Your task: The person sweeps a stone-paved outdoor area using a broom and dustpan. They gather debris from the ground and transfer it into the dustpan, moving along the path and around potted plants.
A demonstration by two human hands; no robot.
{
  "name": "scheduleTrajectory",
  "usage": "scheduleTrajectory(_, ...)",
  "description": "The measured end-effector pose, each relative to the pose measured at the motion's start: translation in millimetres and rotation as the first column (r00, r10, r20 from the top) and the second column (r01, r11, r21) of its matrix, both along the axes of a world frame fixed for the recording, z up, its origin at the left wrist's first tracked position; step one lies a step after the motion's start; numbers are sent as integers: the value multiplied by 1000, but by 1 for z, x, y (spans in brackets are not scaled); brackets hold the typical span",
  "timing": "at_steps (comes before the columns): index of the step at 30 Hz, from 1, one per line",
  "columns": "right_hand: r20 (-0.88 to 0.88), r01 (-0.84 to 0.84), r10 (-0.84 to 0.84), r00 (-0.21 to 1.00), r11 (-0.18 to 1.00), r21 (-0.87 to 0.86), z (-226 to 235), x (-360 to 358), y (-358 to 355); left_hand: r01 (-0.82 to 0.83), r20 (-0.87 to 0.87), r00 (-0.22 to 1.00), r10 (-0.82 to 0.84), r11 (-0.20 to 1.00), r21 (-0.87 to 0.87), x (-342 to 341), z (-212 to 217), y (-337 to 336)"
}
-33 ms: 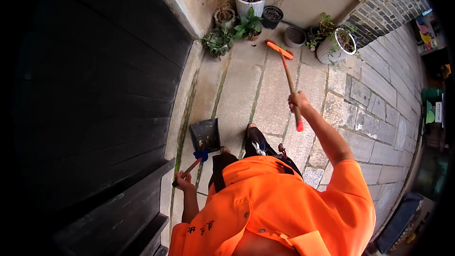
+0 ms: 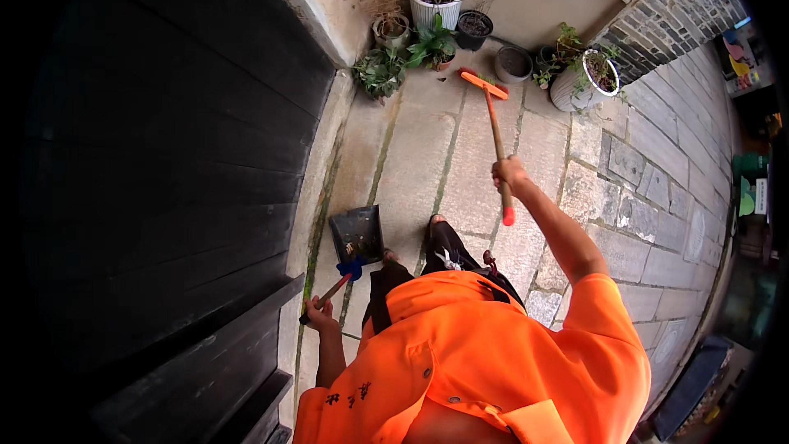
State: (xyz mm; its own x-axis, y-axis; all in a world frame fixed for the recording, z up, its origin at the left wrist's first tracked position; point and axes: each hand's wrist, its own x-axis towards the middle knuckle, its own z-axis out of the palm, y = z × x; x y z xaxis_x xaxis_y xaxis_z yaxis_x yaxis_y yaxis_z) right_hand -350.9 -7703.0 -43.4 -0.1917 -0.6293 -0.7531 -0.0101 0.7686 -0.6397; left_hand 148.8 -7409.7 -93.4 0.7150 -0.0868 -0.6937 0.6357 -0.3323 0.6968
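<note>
My right hand, arm stretched forward, is closed round the wooden handle of a broom. The broom's orange head is down on the paving beside a small dark pot, and its bristles are mostly hidden. A red cap ends the handle below my fist. Low on the left, my left hand grips the handle of a black dustpan, with a blue joint where handle meets pan. The pan rests on the stones by my foot, and small brownish debris lies in it.
Potted plants stand along the far wall, among them a tall white ribbed pot and a tilted white pot. A dark plank wall runs close on my left. Stone paving stretches right, toward a dark blue bin-like object.
My right hand has shifted slightly left and up, so the broom handle's capped end has swung left. The broom head has barely moved. My left hand and the dustpan look nearly the same.
</note>
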Motion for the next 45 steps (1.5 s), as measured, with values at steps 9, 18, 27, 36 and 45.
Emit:
scheduleTrajectory(9, -43, -495, 516, 856, 840, 220, 26, 62, 53, 14, 2, 1000, -14, 1000, 24, 6, -14, -22)
scheduleTrajectory(18, 104, -474, 466, 879, 876, 85, 87, 85, 96, 10, 30, 999, -11, 1000, 29, 57, -56, -29)
scheduleTrajectory(27, 136, -264, 246, 960, 955, 137, 88, 110, 83, 231, 48, 971, -235, 970, 73, 96, -67, -19)
scheduleTrajectory(36, -197, -362, 357, 913, 932, 9, 59, 87, 74, 208, 142, 965, -219, 974, 89, 100, -51, -20)
scheduleTrajectory(45, -271, -556, 653, 707, 750, 358, -50, 99, 45, 185, 111, 975, -191, 981, 60, 94, -40, -5)
